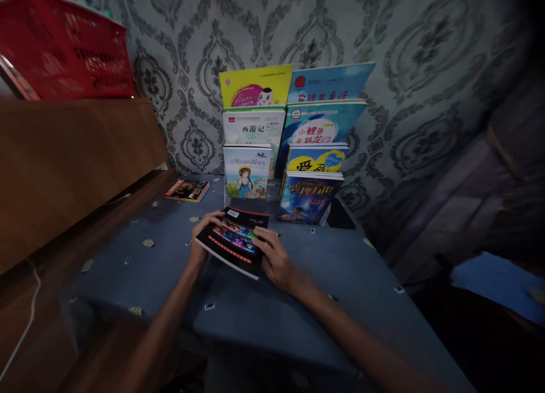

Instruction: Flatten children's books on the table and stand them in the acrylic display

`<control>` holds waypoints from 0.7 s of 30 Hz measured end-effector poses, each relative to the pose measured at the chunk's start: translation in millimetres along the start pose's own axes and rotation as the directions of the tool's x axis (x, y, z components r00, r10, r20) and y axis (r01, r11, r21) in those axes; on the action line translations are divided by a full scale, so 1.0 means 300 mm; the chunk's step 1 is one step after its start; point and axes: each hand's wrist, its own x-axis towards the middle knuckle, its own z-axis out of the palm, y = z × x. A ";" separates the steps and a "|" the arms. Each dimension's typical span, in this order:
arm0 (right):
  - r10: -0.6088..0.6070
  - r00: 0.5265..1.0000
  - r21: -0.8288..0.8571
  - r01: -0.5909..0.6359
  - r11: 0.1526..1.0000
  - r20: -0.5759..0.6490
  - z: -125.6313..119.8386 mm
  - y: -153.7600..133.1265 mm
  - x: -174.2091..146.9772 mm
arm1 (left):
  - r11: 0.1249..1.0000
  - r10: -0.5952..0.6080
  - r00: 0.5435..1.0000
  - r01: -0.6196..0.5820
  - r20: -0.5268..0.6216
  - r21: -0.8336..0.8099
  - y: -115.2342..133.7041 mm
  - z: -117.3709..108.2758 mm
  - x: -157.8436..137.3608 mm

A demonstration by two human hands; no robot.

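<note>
Between my two hands is a black book [232,241], its barcode side up and coloured pictures across its middle. It is tilted above the cloth-covered table. My left hand [204,231] grips its left edge, fingers lying over the cover. My right hand [275,259] holds the right edge, with fingertips on the pictures and the thumb hidden. Just beyond stand two tiered columns of upright books. The left column's front book [247,174] shows a child in a blue dress. In front on the right is a dark blue book [309,199].
A book with an orange edge [187,190] lies flat at the table's back left. The table [170,274] has a grey-blue cloth. A red basket [68,46] sits on a wooden cabinet [76,166] at left. A dark flat object [341,216] lies right of the books.
</note>
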 end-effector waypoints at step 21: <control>0.378 0.917 0.092 -0.369 0.925 -0.127 0.039 0.206 0.167 | 0.993 -0.040 0.996 0.049 -0.085 0.110 -0.124 0.080 0.279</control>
